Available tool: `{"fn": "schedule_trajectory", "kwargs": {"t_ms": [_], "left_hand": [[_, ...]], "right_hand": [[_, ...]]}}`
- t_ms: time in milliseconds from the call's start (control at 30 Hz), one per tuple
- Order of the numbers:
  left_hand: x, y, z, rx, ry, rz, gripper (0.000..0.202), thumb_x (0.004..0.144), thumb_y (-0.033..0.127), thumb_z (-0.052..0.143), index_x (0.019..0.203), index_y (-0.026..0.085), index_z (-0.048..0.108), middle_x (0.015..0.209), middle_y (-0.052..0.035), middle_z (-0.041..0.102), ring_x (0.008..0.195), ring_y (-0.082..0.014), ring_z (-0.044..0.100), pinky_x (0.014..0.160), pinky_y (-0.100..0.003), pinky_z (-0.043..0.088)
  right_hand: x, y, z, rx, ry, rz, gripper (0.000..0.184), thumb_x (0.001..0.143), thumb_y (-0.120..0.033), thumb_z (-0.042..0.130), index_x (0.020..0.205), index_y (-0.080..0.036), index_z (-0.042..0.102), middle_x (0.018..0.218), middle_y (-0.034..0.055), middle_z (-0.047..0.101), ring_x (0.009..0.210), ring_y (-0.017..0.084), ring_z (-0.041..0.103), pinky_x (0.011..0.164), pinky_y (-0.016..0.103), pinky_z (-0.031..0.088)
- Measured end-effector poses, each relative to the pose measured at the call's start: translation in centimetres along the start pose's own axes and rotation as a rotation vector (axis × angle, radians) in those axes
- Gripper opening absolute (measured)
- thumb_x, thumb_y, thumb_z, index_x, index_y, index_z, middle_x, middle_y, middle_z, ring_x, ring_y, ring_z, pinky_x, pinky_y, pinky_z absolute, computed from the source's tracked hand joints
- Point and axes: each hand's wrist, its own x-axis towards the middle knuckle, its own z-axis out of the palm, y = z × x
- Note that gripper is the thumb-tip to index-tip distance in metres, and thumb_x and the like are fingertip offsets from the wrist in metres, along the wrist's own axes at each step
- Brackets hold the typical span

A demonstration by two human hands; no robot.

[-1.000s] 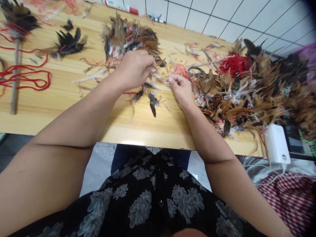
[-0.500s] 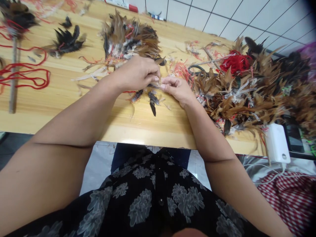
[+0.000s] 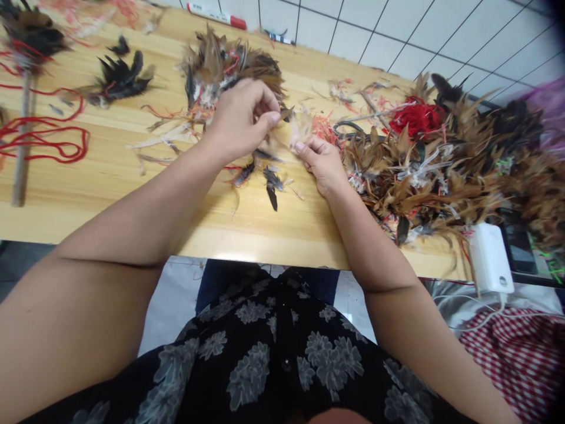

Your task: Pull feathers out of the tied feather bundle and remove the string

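At the far left of the counter point(image 3: 286, 238) lies a stick point(image 3: 19, 182) topped with dark feathers, with loops of red cord point(image 3: 70, 160) across and beside it. Next comes a black feather tuft point(image 3: 123, 78), then a brown feather bundle point(image 3: 241, 62), partly hidden by the left hand point(image 3: 247, 118). That hand's fingers are curled with the thumb near the forefinger; blur means I cannot tell whether its grip pinches anything. Small dark feathers point(image 3: 272, 185) lie below, between the forearms. A pale wisp point(image 3: 301, 125), blurred, rises from the right hand point(image 3: 321, 162), whose grip pinches it between thumb and forefinger above the counter. Just beyond spreads a heap of brown feathers point(image 3: 410, 185), red thread point(image 3: 417, 118) bunched on top, with a white device point(image 3: 492, 259) near the edge.
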Motion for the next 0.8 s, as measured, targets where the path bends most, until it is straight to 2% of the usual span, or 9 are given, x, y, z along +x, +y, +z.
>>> {"fn": "schedule_trajectory", "kwargs": {"t_ms": [67, 167, 300, 467, 633, 733, 800], "left_hand": [[-0.1, -0.1, 0.6, -0.043, -0.102, -0.055, 0.017, 0.086, 0.039, 0.082, 0.083, 0.028, 0.07, 0.086, -0.0033, 0.07, 0.097, -0.0269, 0.061, 0.096, -0.046, 0.051], [-0.4, -0.1, 1.8, -0.127, -0.221, -0.131, 0.016, 0.083, 0.039, 0.081, 0.082, 0.025, 0.072, 0.079, -0.0024, 0.068, 0.087, -0.0252, 0.064, 0.084, -0.042, 0.05], [-0.8, -0.4, 2.9, -0.21, -0.206, -0.179, 0.016, 0.081, 0.035, 0.081, 0.079, 0.023, 0.072, 0.078, -0.0024, 0.07, 0.078, -0.0221, 0.064, 0.075, -0.038, 0.05], [-0.9, -0.7, 3.1, -0.238, -0.169, -0.179, 0.021, 0.078, 0.036, 0.086, 0.077, 0.023, 0.07, 0.073, -0.0018, 0.069, 0.077, -0.0225, 0.067, 0.072, -0.036, 0.051], [-1.0, -0.1, 3.0, -0.243, -0.19, -0.178, 0.01, 0.081, 0.024, 0.083, 0.079, 0.022, 0.074, 0.075, -0.001, 0.071, 0.076, -0.0209, 0.065, 0.076, -0.038, 0.052], [-1.0, -0.1, 3.1, -0.252, -0.222, -0.184, 0.01, 0.08, 0.015, 0.081, 0.078, 0.022, 0.074, 0.077, -0.0003, 0.071, 0.075, -0.0193, 0.064, 0.076, -0.038, 0.052], [-1.0, -0.6, 3.2, -0.251, -0.238, -0.182, 0.012, 0.077, 0.016, 0.084, 0.081, 0.021, 0.073, 0.079, -0.0009, 0.073, 0.077, -0.0208, 0.068, 0.076, -0.038, 0.054]], "right_hand": [[0.0, 0.0, 0.1, 0.009, 0.021, 0.011, 0.071, 0.081, -0.087, 0.089, 0.078, -0.022, 0.061, 0.075, -0.0026, 0.053, 0.08, 0.013, 0.049, 0.074, 0.028, 0.044], [0.0, 0.3, 0.3, -0.048, 0.046, -0.016, 0.07, 0.083, -0.086, 0.088, 0.075, -0.022, 0.06, 0.074, -0.0027, 0.052, 0.081, 0.014, 0.05, 0.078, 0.03, 0.046], [-0.1, 0.5, 0.5, -0.196, 0.023, -0.062, 0.057, 0.09, -0.069, 0.091, 0.072, -0.022, 0.063, 0.077, -0.0014, 0.057, 0.085, 0.017, 0.055, 0.088, 0.034, 0.051], [-0.1, 0.2, 0.8, -0.328, 0.005, -0.083, 0.043, 0.093, -0.04, 0.093, 0.068, -0.022, 0.063, 0.083, 0.001, 0.061, 0.098, 0.021, 0.061, 0.099, 0.037, 0.053], [0.3, 1.2, 1.1, -0.439, 0.008, -0.117, 0.039, 0.093, -0.029, 0.09, 0.068, -0.023, 0.061, 0.087, 0.0034, 0.064, 0.101, 0.024, 0.063, 0.104, 0.041, 0.056], [0.4, 1.9, 1.2, -0.511, 0.021, -0.141, 0.029, 0.093, -0.02, 0.082, 0.072, -0.023, 0.064, 0.094, 0.0057, 0.068, 0.105, 0.026, 0.064, 0.108, 0.044, 0.057], [0.4, 2.2, 1.2, -0.537, 0.025, -0.159, 0.021, 0.095, -0.017, 0.077, 0.077, -0.023, 0.068, 0.099, 0.0065, 0.07, 0.109, 0.027, 0.064, 0.109, 0.045, 0.058]]}}
